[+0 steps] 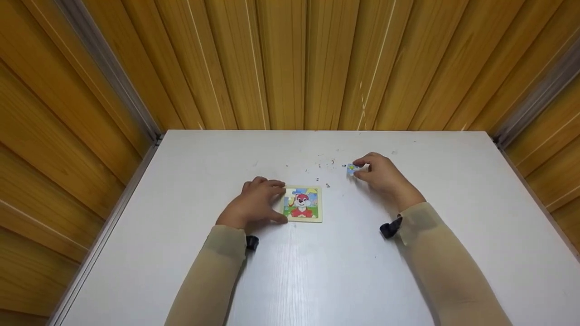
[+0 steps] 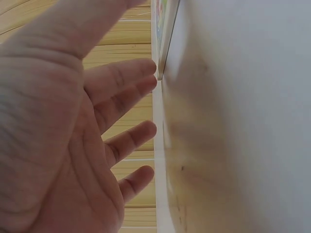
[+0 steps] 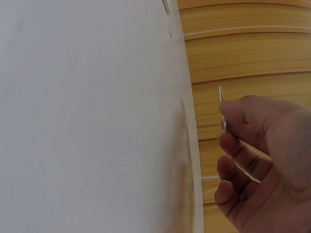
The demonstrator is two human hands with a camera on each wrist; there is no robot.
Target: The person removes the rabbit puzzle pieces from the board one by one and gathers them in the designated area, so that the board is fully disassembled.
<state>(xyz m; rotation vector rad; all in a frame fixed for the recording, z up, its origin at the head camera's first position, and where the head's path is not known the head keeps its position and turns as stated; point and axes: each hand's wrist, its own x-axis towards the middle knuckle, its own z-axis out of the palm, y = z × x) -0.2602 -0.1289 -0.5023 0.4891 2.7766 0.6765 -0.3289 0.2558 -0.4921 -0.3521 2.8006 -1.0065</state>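
Note:
A small square jigsaw puzzle point(image 1: 320, 203) in a pale wooden frame lies on the table, with a picture of a red and white cartoon animal. Pale bare patches show at the picture's upper left. My left hand point(image 1: 253, 202) holds the frame at its left side, thumb at the near corner and fingertips at the far one. In the left wrist view, fingertips point(image 2: 147, 66) meet the frame's edge. Right of the puzzle, my right hand point(image 1: 382, 174) pinches a light-blue puzzle piece point(image 1: 350, 169) with a yellow-green spot. The right wrist view shows that puzzle piece point(image 3: 221, 93) edge-on, above the tabletop.
The white table point(image 1: 335, 271) carries small dark specks point(image 1: 319, 165) beyond the puzzle. Wood-patterned panels point(image 1: 281, 63) stand behind the table and along both sides. A black wrist device point(image 1: 390, 227) sits beneath the right sleeve, another point(image 1: 252, 243) by the left.

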